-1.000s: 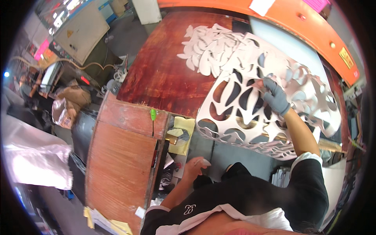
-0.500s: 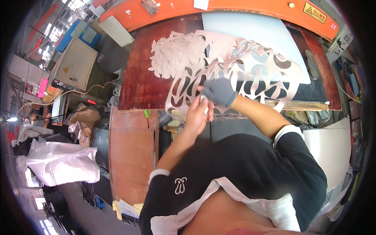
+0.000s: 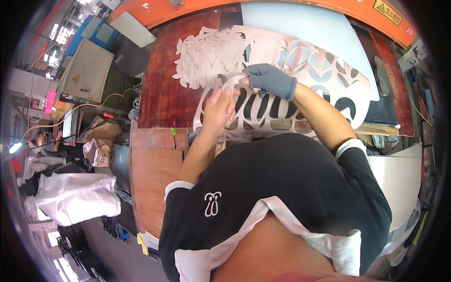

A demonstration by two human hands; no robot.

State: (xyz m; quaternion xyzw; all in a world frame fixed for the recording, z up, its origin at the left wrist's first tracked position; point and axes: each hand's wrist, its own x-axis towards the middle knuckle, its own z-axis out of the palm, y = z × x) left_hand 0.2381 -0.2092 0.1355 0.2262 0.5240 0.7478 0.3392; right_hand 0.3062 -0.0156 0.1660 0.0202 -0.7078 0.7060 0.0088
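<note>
Your left hand (image 3: pixel 220 109) is bare, and its thumb and fingers are closed on one end of a pale curved piece (image 3: pixel 233 82). Your right hand (image 3: pixel 270 81), in a grey glove that leaves the thumb tip bare, has its fingers bent in and pinching the piece at its other end. The piece is between your two hands, over the near left part of a pale sheet (image 3: pixel 361 95) full of rounded cut-outs; whether it touches the sheet there, you cannot tell from this view. Your right wrist and forearm lie across the middle of the sheet as seen from above, and your left forearm comes up beside its near left corner. A heap of loose pale pieces (image 3: pixel 201 60) lies just beyond your left hand, touching the sheet's left side. Heap and sheet lie on a dark red board (image 3: pixel 159 91), with a light blue panel (image 3: pixel 300 22) partly under the sheet's far side. Beyond that, an orange beam (image 3: pixel 145 18) runs across the back. At your left, a wooden cabinet (image 3: pixel 155 188) stands against the near edge of the board, with a green-handled tool (image 3: pixel 174 132) on its top. Farther left, well apart from your hands, are a shiny plastic bag (image 3: pixel 80 196) and a grey metal box (image 3: pixel 90 70) bearing a yellow warning sign.
</note>
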